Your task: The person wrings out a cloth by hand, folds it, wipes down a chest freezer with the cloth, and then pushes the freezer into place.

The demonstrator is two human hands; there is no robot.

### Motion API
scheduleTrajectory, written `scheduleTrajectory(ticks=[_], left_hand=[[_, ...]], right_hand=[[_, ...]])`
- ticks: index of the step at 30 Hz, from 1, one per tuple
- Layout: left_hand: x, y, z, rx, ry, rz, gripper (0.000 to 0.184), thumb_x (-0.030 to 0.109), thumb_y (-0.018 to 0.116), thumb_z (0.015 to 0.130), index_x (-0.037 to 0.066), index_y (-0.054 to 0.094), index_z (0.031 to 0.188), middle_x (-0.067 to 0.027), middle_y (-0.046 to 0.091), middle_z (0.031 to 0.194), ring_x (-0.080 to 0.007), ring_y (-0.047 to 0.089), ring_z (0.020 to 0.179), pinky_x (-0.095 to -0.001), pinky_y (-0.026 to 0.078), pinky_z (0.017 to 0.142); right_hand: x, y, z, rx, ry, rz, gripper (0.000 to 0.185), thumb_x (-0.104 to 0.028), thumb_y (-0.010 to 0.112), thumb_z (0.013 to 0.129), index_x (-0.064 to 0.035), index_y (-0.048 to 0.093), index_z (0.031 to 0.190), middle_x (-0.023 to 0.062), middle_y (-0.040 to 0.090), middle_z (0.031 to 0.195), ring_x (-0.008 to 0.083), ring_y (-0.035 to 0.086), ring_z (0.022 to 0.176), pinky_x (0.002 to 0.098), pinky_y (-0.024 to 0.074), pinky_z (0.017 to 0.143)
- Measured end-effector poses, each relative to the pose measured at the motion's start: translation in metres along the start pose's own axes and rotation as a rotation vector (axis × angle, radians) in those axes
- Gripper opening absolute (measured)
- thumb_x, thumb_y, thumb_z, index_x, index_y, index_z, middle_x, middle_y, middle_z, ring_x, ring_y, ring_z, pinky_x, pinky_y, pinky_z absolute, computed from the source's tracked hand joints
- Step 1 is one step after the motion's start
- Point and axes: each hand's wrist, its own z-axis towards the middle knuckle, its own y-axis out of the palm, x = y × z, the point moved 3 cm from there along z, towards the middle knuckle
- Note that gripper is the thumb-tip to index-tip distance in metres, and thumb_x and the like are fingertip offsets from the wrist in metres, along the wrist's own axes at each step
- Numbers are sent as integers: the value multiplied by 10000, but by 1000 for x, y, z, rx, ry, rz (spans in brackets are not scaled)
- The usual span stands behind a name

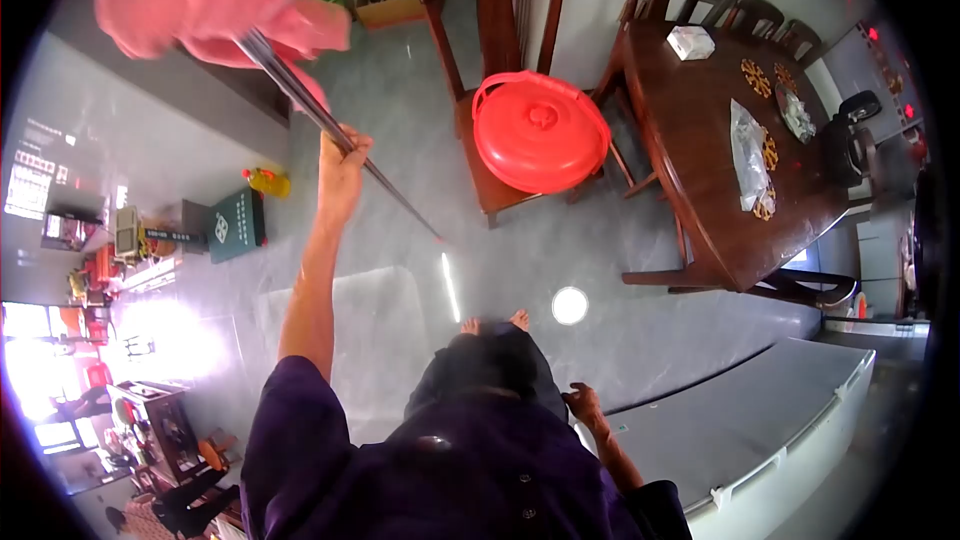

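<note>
My left hand point(343, 175) is wrapped round a slim metal pole point(300, 95), with the arm stretched out ahead of me. Bunched pink cloth point(215, 5) covers the pole's raised end, slightly blurred. The pole's thin other end slants down toward the floor in front of my feet. Low at my side, my right hand point(584, 404) hangs with its fingers loosely bent and nothing visible in them. It is nearest to the white chest point(740, 410).
A red lidded bucket point(540, 130) sits on a wooden chair point(465, 130). To the right stands a dark wooden table point(690, 150) with a tissue box point(690, 42) and plastic bags. A green box point(237, 225) and a yellow bottle point(267, 182) stand left on the grey floor point(400, 190).
</note>
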Motion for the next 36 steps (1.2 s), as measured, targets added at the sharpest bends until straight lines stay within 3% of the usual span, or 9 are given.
scheduleTrajectory(ticks=[7,8,11,14,17,18,21,29,36], left_hand=[[-50,31,62,-8,65,509,239,-58,562,865,53,536,1075,-46,632,883,-176,627,850,-315,501,795],[-61,37,74,49,147,460,139,37,603,865,42,592,1004,-139,689,902,-318,670,835,-413,515,771],[-74,51,103,27,59,609,147,50,604,866,36,594,1012,-159,696,937,-333,674,865,-415,511,780],[-74,68,128,54,92,511,113,61,601,872,36,584,981,-157,667,862,-324,657,809,-410,504,747],[-93,77,160,15,74,462,91,61,610,874,56,574,958,-72,567,770,-188,564,739,-340,479,708],[-89,83,171,5,69,484,66,74,606,886,61,555,926,-57,552,758,-181,538,713,-337,463,675],[-93,96,204,-88,47,464,95,89,600,894,55,547,965,-158,593,756,-334,605,712,-421,485,700],[-103,105,263,-125,97,534,175,131,640,919,28,533,1012,-219,657,825,-446,637,789,-495,486,694],[-74,88,294,-135,131,620,233,152,671,914,6,501,978,-254,653,809,-488,621,813,-542,472,683]], right_hand=[[56,-32,35,90,204,241,476,-273,755,830,35,643,1175,174,734,807,243,725,764,350,560,719],[53,-42,34,112,227,291,473,-267,749,833,42,641,1175,179,733,809,235,724,751,346,560,708],[50,-56,41,151,287,446,485,-241,732,843,61,614,1204,205,727,817,225,720,703,337,554,644],[76,-42,63,120,369,487,448,-197,707,873,54,601,1228,202,722,821,221,712,680,336,540,582],[54,-34,68,114,370,684,106,-109,615,934,-41,600,1014,12,522,669,103,494,504,266,334,421],[21,-41,61,159,389,685,135,-122,624,949,-43,596,1054,38,576,709,129,564,553,270,410,453],[-48,-40,60,46,421,899,520,-203,690,917,56,511,1330,145,707,881,195,705,750,280,526,561],[-216,-28,107,-5,235,790,526,-264,670,958,56,507,1342,150,715,998,207,703,881,324,577,736],[-233,-30,102,-12,308,709,478,-202,645,943,45,518,1333,128,722,987,197,714,863,309,564,720]])
